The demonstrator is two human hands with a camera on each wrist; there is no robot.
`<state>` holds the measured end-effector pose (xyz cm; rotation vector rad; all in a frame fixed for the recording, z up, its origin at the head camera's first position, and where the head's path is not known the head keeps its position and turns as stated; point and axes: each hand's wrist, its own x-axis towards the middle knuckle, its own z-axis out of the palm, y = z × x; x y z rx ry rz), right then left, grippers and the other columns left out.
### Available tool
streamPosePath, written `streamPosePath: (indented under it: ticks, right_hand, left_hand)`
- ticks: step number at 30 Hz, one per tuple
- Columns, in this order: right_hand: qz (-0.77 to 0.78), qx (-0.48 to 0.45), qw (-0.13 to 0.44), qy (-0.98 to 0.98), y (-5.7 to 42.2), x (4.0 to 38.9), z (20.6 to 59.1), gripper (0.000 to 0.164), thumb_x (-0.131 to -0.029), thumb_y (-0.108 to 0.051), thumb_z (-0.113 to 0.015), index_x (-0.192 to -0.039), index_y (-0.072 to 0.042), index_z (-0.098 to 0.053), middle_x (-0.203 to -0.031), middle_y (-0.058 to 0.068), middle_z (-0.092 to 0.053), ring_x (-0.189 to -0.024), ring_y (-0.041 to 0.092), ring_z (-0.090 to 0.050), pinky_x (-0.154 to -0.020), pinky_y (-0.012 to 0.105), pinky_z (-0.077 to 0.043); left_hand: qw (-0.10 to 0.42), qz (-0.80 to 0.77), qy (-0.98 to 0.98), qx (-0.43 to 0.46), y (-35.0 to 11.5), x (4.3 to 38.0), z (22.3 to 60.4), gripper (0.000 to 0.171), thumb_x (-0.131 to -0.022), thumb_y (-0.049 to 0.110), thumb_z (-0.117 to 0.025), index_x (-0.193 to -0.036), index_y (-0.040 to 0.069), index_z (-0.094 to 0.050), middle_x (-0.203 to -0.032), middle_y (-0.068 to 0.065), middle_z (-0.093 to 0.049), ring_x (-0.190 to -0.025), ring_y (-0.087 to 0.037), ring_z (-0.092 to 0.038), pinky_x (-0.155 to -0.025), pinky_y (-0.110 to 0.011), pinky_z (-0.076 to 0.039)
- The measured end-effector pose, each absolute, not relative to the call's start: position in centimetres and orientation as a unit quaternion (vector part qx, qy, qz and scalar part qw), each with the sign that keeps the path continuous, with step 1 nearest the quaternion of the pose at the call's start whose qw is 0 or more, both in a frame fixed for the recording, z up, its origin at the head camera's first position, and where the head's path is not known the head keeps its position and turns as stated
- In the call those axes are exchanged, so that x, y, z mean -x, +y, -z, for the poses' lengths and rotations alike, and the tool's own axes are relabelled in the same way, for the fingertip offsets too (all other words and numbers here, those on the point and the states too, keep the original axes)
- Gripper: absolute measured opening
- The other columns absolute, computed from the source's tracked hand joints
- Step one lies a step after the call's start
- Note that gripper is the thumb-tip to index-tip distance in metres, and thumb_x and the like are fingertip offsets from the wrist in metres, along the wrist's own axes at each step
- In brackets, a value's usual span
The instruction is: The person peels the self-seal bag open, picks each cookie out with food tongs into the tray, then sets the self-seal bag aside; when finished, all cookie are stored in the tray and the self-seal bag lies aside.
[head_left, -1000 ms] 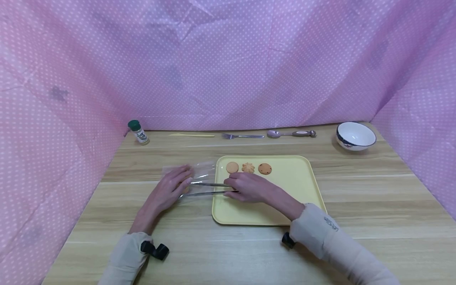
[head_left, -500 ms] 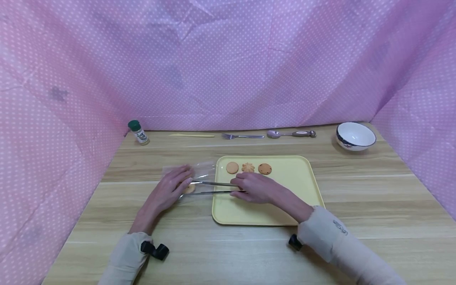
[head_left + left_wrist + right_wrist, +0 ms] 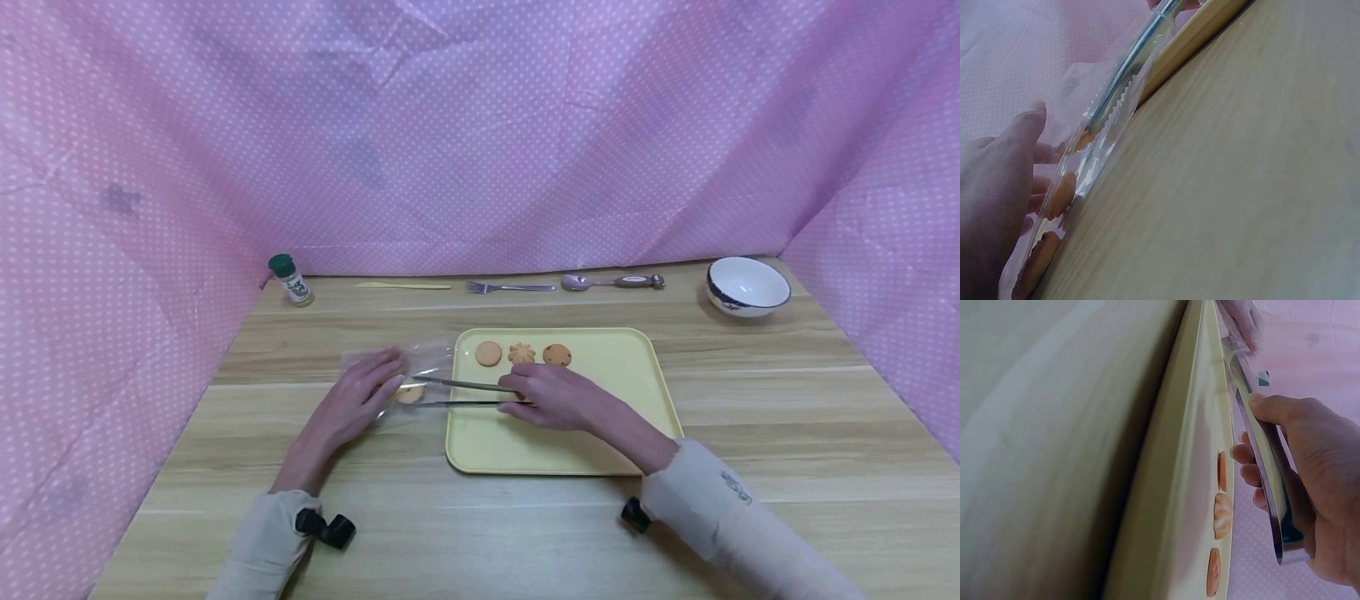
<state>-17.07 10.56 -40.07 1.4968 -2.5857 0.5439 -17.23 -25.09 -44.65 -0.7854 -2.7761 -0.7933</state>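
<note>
Right hand (image 3: 555, 397): fingers clamped round tongs (image 3: 468, 384), tips inside clear bag (image 3: 431, 358). Bag on table (image 3: 450, 525), just left of tray (image 3: 622, 442). Bagged cookie (image 3: 409, 393) near tong tips; whether gripped, hard to tell through shiny film. Left hand (image 3: 360, 396) rests on bag, fingers loosely extended, thumb apart. Three cookies (image 3: 522, 353) in row on tray.
</note>
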Motion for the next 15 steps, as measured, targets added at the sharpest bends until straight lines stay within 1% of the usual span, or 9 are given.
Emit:
streamPosePath:
  ticks: [5,11,13,15]
  right_hand:
    - [-0.186,-0.483,0.046,-0.855,11.2,16.9,40.1,0.018,-0.099,-0.019,-0.072,-0.104,-0.002,-0.070,-0.084,0.000,-0.060,-0.070,0.008,-0.052,-0.063,0.025,-0.050]
    - [-0.183,-0.475,0.049,-0.859,12.1,16.5,39.9,0.016,-0.099,-0.019,-0.072,-0.102,-0.003,-0.069,-0.082,-0.002,-0.058,-0.069,0.008,-0.051,-0.061,0.025,-0.049]
    - [-0.181,-0.472,0.051,-0.861,12.4,16.3,39.9,0.017,-0.099,-0.019,-0.072,-0.103,-0.003,-0.070,-0.082,-0.001,-0.058,-0.070,0.009,-0.052,-0.061,0.026,-0.050]
    - [-0.180,-0.470,0.057,-0.863,12.8,16.1,39.8,0.018,-0.098,-0.019,-0.073,-0.105,-0.002,-0.070,-0.085,0.001,-0.062,-0.073,0.011,-0.056,-0.064,0.028,-0.053]
  left_hand:
    - [0.082,0.266,-0.923,0.265,-25.1,17.1,44.7,0.042,-0.109,0.026,-0.055,-0.142,0.003,-0.062,-0.153,-0.019,-0.051,-0.142,-0.041,-0.044,-0.117,-0.060,-0.031]
    - [0.089,0.265,-0.922,0.269,-25.0,17.1,44.8,0.041,-0.109,0.024,-0.054,-0.142,0.001,-0.062,-0.152,-0.020,-0.051,-0.141,-0.042,-0.044,-0.116,-0.061,-0.032]
    - [0.089,0.264,-0.922,0.269,-25.0,17.1,44.8,0.041,-0.109,0.024,-0.054,-0.142,0.001,-0.062,-0.152,-0.021,-0.051,-0.141,-0.043,-0.044,-0.115,-0.061,-0.032]
    - [0.090,0.262,-0.923,0.269,-25.0,17.1,44.9,0.041,-0.109,0.025,-0.053,-0.142,0.001,-0.062,-0.152,-0.021,-0.051,-0.141,-0.043,-0.045,-0.115,-0.062,-0.032]
